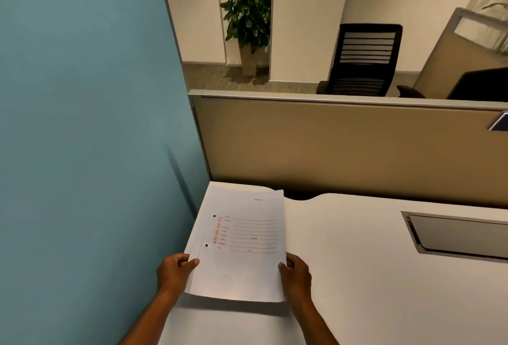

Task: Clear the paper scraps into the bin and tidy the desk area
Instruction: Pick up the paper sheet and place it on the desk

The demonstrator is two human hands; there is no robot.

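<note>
So both hands are on a white file folder right now, one at each side of its near end. The left hand pinches the left edge with the thumb on top and the other fingers tucked underneath, and the right hand does the same on the right edge, thumb over the cover. Both are clamped on it, no doubt there.

The folder has red printed lines and lettering on the front, two punched holes along its left side, and it sits tilted a bit, with the near edge raised enough to throw a shadow on the white desk. Can't tell if the far end actually touches the desk or not. It's at the left end of the desk, just beside the teal partition, with its far corner close to the tan divider panel that runs along the back.

Off to the right there's a grey cable hatch set into the desk top, well apart from the folder.

Over the divider you can see a black office chair, a potted plant standing on the carpet by a white wall, and a bit of something blue stuck on the divider at the far right edge, too cut off to say what it is
</note>
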